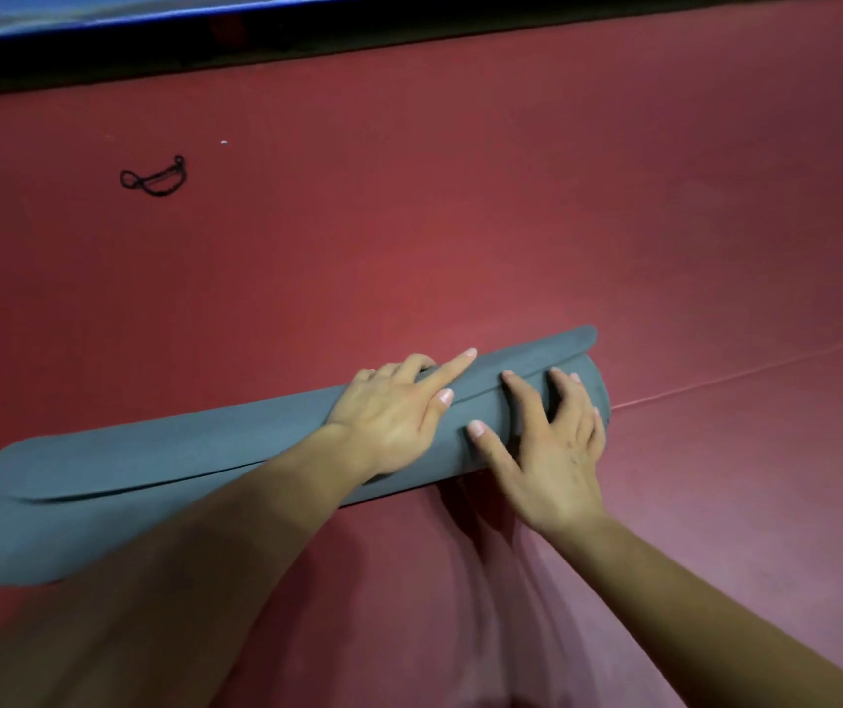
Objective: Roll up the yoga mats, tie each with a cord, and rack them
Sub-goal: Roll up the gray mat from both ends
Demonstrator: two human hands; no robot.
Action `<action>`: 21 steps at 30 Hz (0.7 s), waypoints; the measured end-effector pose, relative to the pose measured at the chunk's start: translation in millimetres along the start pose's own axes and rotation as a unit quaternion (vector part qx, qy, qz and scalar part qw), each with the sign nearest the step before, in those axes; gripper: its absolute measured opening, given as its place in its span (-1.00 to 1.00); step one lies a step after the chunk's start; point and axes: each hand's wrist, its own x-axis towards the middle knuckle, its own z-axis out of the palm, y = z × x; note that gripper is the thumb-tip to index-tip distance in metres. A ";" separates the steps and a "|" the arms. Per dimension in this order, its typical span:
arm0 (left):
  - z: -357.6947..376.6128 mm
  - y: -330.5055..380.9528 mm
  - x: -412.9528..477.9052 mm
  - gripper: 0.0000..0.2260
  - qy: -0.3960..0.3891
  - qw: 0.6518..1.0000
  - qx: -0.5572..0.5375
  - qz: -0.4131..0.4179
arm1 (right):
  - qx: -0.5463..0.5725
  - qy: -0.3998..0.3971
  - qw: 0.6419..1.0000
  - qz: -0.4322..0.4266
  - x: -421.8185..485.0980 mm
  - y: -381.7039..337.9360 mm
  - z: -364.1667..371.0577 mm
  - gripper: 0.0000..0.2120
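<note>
Grey-blue matte foam yoga mat (235, 452), rolled into a long tube, lies near centre on smooth red padded floor (460, 222). Left hand (394, 406): index finger straight, other fingers hooked over the loose flap. Right hand (547, 442): fingers splayed wide, pressing the roll's right end. Thin black cord (153, 178) lies looped, far left.

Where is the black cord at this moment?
In the head view, the black cord lies on the red floor at upper left, beyond the rolled grey mat, touching nothing else.
</note>
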 end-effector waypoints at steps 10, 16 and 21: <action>-4.0 33.8 23.2 -0.72 0.061 0.987 -0.133 0.066 | 0.205 0.189 0.946 0.167 2.3 -8.7 5.0 -0.69; -3.2 76.2 50.7 -0.64 0.012 0.991 -0.125 0.038 | 0.313 0.236 0.862 0.320 0.1 -1.9 -5.3 -0.49; -1.5 73.1 57.3 -0.52 -0.116 0.985 -0.126 -0.036 | 0.407 0.126 0.764 0.484 -3.4 2.1 -10.5 0.04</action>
